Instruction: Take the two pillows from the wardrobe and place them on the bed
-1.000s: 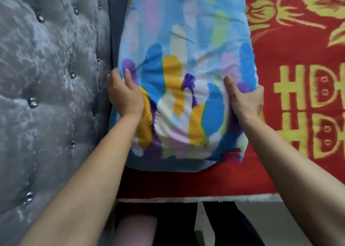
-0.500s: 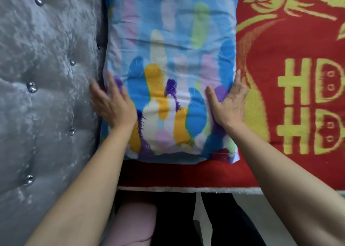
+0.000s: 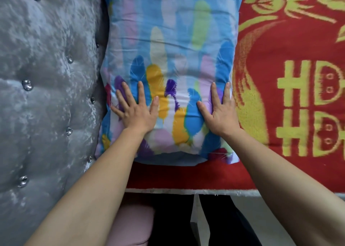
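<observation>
A pillow (image 3: 173,46) in a blue case with coloured feather shapes lies flat on the bed's red and yellow blanket (image 3: 291,100), its left edge against the grey headboard. My left hand (image 3: 135,109) rests palm down on the pillow's near left part, fingers spread. On the near right part lies my right hand (image 3: 219,111), also flat with fingers apart. Neither hand grips the cloth. Only one pillow is in view.
The grey tufted headboard (image 3: 46,96) with shiny buttons fills the left side. The bed's near edge (image 3: 186,190) runs across below the pillow. Beneath it are my dark trouser legs (image 3: 171,219) and pale floor (image 3: 280,217).
My hands let go of the pillow's sides and moved onto its top, fingers flattening out. The pillow settled flat beside the headboard.
</observation>
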